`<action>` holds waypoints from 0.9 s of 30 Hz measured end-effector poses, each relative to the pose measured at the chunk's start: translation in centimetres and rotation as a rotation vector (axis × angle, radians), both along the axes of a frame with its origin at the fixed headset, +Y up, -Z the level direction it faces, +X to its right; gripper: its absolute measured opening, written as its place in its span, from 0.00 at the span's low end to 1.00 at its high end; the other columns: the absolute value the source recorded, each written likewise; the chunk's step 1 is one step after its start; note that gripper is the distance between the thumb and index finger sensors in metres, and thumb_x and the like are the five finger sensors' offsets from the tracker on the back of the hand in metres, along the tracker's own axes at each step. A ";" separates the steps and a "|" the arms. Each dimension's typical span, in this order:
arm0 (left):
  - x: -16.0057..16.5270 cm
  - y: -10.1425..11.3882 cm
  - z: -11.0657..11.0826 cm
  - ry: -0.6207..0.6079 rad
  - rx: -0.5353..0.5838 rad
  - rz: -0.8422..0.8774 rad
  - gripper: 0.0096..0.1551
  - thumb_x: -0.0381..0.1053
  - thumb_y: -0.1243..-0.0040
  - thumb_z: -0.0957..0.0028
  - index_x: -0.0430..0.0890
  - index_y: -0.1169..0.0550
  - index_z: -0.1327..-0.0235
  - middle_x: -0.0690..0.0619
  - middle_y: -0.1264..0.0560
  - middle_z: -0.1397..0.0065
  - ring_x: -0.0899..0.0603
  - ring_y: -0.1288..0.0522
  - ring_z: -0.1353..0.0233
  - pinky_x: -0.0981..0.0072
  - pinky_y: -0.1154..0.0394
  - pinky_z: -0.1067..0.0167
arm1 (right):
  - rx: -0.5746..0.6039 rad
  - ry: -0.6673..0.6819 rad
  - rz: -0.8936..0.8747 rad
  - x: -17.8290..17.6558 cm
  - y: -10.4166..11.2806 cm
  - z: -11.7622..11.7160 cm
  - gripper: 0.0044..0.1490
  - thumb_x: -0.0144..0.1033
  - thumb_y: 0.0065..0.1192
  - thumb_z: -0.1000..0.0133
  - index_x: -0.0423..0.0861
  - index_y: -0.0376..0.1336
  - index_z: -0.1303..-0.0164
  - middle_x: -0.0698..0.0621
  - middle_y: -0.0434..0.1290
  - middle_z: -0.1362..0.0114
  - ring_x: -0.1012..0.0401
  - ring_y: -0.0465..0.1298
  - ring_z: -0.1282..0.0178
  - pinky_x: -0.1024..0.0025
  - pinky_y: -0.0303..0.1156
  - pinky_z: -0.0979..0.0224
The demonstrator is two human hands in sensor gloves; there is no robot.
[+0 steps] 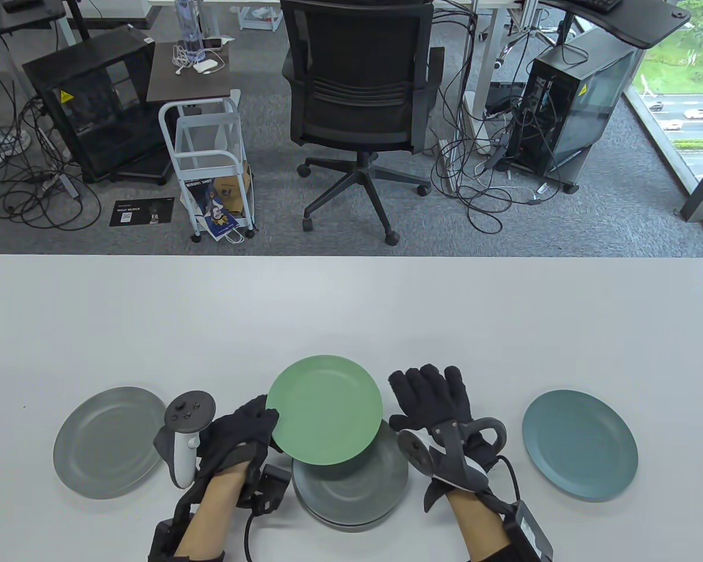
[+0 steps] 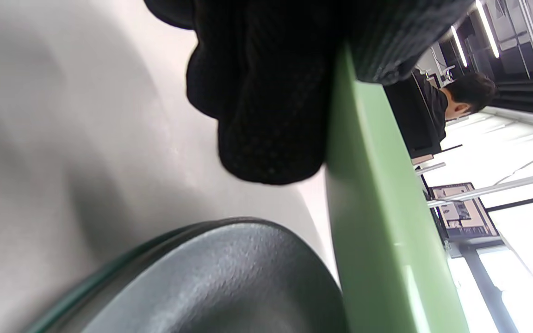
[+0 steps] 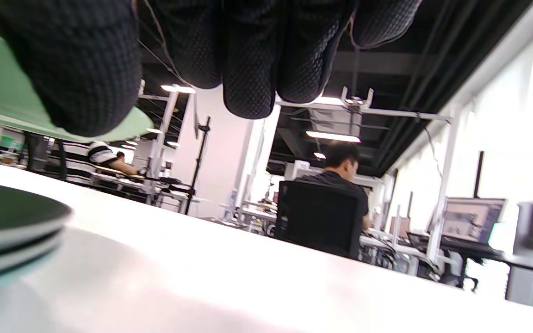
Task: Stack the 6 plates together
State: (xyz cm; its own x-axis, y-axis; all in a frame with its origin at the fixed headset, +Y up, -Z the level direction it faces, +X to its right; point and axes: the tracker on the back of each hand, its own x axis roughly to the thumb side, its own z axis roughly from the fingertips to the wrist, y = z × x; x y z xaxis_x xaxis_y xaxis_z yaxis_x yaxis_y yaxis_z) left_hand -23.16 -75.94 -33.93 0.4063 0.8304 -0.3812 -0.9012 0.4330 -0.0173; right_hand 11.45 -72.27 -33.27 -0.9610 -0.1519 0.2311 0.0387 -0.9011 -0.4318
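Observation:
My left hand [image 1: 252,427] grips the left rim of a light green plate [image 1: 325,410] and holds it above a stack of grey plates [image 1: 357,486] near the table's front edge. In the left wrist view my fingers [image 2: 266,115] clamp the green plate [image 2: 377,222] on edge over the stack's dark top plate [image 2: 229,286]. My right hand [image 1: 430,401] is open, fingers spread flat just right of the green plate, holding nothing. A grey plate [image 1: 108,442] lies alone at the left and a teal plate [image 1: 580,445] alone at the right.
The white table [image 1: 351,310] extends far behind the plates. Beyond its far edge stand an office chair [image 1: 360,88], a white trolley [image 1: 208,158] and computer towers on the carpet.

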 end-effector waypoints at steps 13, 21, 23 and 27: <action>1.9 -0.1 -0.4 -0.170 -0.010 -0.126 0.29 0.54 0.36 0.58 0.50 0.22 0.42 0.53 0.10 0.66 0.49 0.18 0.46 0.53 0.37 0.25 | -0.115 -0.370 -0.077 6.0 -0.9 -1.7 0.42 0.63 0.64 0.47 0.58 0.58 0.24 0.54 0.66 0.19 0.52 0.64 0.19 0.44 0.50 0.16; 2.5 -0.4 -0.7 -0.273 -0.057 -0.147 0.28 0.54 0.36 0.58 0.49 0.21 0.43 0.53 0.09 0.67 0.49 0.18 0.46 0.53 0.37 0.25 | -0.379 -0.762 -0.093 10.2 -1.9 -2.5 0.55 0.69 0.64 0.46 0.56 0.44 0.17 0.49 0.55 0.14 0.48 0.55 0.16 0.41 0.46 0.16; 2.8 -0.5 -0.7 -0.311 -0.077 -0.171 0.28 0.54 0.35 0.59 0.50 0.21 0.43 0.53 0.09 0.67 0.49 0.17 0.46 0.53 0.37 0.25 | -0.389 -0.771 -0.119 10.7 -2.0 -2.4 0.54 0.68 0.63 0.46 0.55 0.45 0.17 0.49 0.57 0.15 0.47 0.56 0.16 0.41 0.46 0.16; 3.2 -0.2 -0.5 -0.310 -0.088 -0.298 0.30 0.60 0.36 0.59 0.52 0.20 0.43 0.56 0.10 0.67 0.48 0.17 0.47 0.52 0.39 0.24 | -0.416 -0.824 -0.118 11.6 -2.1 -2.4 0.54 0.68 0.64 0.47 0.54 0.46 0.17 0.50 0.61 0.19 0.48 0.58 0.17 0.41 0.47 0.16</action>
State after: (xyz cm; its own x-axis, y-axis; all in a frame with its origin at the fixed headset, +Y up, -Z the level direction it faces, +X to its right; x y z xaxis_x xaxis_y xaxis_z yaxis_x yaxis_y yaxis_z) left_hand -19.93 -76.17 -34.40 0.7297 0.6291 -0.2678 -0.6834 0.6582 -0.3159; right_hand 23.01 -74.36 -35.65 -0.8501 -0.1007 -0.5169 0.0874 -0.9949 0.0500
